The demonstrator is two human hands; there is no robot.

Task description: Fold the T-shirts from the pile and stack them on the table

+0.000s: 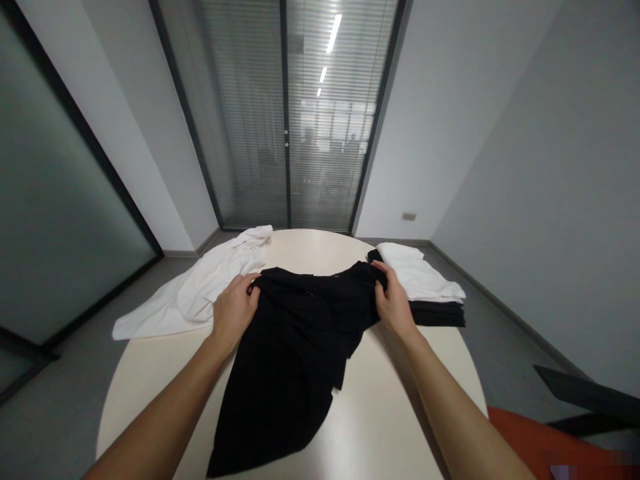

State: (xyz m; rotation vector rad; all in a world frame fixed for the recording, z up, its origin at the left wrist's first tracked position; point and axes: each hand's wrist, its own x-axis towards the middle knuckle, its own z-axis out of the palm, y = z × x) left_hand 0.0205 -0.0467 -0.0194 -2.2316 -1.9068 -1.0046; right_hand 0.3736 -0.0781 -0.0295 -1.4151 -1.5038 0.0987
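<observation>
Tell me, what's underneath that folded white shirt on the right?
The folded white shirt lies on a stack of folded black garments, which rests on the table. How many black pieces are there cannot be told.

Garment (295, 347) on table (390, 413), between piles.

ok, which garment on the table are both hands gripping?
The black garment spread mid-table: left hand and right hand pinch its far corners. The loose white garment and folded stack lie untouched.
</observation>
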